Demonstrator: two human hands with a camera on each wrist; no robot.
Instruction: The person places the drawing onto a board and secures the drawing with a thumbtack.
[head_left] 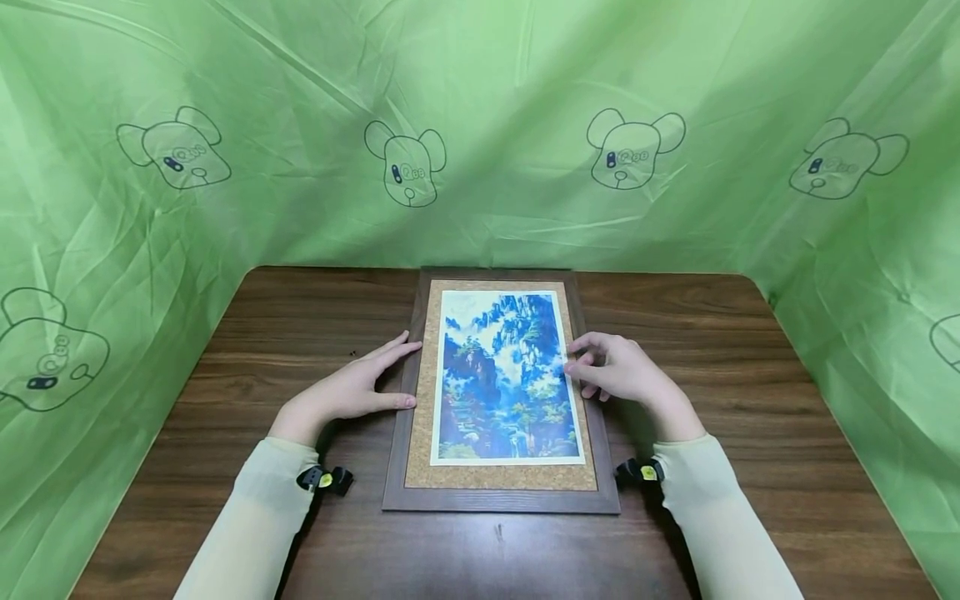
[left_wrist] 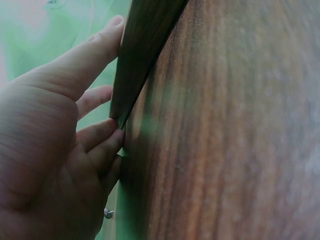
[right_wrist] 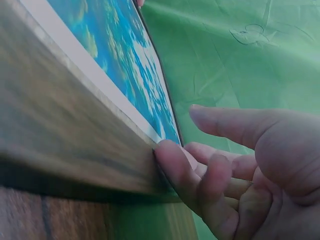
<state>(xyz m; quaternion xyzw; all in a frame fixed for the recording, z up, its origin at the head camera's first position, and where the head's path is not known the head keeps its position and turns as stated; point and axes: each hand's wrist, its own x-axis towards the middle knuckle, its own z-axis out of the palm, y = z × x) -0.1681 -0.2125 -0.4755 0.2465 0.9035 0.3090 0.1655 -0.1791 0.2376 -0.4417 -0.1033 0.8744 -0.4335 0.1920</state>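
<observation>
A dark brown wooden frame (head_left: 498,500) lies flat on the table, with a cork surface (head_left: 498,477) inside it. On the cork sits a blue landscape picture (head_left: 506,379) with a white border. Along the left side of the frame, my left hand (head_left: 345,392) rests its straight fingertips and spread thumb; the left wrist view shows its fingers (left_wrist: 102,135) against the frame's edge (left_wrist: 142,55). My right hand (head_left: 626,371) is at the opposite side, fingers loosely bent at the frame's edge (right_wrist: 85,135). Its thumb (right_wrist: 225,122) stands apart from the frame in the right wrist view.
The brown wood-grain table (head_left: 300,317) extends around the frame. Green cloth (head_left: 487,150) with bear-head outlines hangs behind the table and along both sides. A black wrist strap (head_left: 325,480) is on the left sleeve, another strap (head_left: 639,473) on the right.
</observation>
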